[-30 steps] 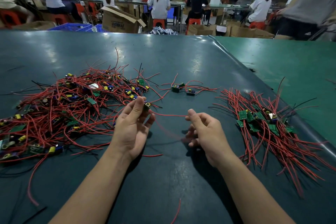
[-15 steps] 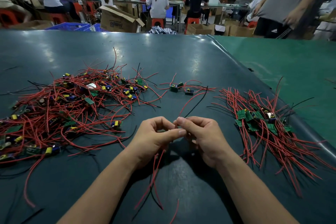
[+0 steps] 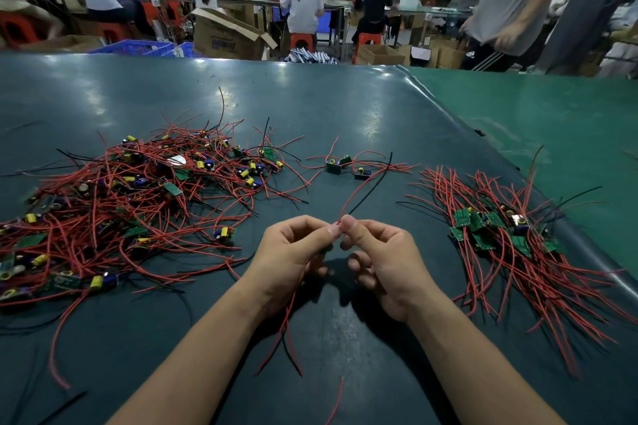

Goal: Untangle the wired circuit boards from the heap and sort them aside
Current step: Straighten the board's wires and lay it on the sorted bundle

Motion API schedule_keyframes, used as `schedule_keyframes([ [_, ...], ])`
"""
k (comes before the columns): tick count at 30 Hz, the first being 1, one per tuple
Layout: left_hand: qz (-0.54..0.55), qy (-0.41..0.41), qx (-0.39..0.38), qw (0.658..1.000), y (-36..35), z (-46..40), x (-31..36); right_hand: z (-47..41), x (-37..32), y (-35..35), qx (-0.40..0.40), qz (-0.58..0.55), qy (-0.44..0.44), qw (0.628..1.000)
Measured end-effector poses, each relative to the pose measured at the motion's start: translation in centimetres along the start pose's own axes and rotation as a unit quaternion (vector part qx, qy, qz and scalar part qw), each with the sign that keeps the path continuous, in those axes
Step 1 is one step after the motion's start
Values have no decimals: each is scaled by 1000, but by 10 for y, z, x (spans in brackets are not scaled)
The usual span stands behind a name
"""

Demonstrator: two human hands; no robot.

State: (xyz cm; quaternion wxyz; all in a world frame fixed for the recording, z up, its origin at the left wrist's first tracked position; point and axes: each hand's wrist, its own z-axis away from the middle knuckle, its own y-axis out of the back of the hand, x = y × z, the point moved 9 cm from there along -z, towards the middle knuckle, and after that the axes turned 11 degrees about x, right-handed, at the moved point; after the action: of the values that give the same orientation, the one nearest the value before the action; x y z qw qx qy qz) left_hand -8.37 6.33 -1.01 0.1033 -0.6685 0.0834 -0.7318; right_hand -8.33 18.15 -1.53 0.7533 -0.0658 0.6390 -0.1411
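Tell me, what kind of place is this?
Probably a factory workshop. A tangled heap of wired circuit boards lies on a long table, workers sit at benches behind, and cardboard boxes stand on the floor.

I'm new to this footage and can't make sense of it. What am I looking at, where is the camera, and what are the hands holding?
The camera sits on a person's head, looking down at their own bare hands. On the dark table, a tangled heap of small circuit boards with red wires lies to the left; a tidier sorted pile lies to the right. The left hand and right hand meet in the middle, pinching the wires of one piece together. Its board is mostly hidden by the fingers.
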Motion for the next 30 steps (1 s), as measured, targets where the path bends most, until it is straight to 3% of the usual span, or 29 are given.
schedule_keyframes([
  [4,-54,-59,13,997,1,0,5,0,-2,4,32,50,38,997],
  [11,-43,-47,13,998,0,-3,1,-2,-13,11,51,68,74,994],
  [16,-15,-25,-1,1000,-2,-1,3,-9,-23,29,99,-13,62,993],
  [21,-1,-2,-34,999,-6,4,5,-15,-16,40,129,-144,-5,981],
  [30,-19,11,-49,999,-7,8,6,-17,-8,40,133,-216,-54,966],
])
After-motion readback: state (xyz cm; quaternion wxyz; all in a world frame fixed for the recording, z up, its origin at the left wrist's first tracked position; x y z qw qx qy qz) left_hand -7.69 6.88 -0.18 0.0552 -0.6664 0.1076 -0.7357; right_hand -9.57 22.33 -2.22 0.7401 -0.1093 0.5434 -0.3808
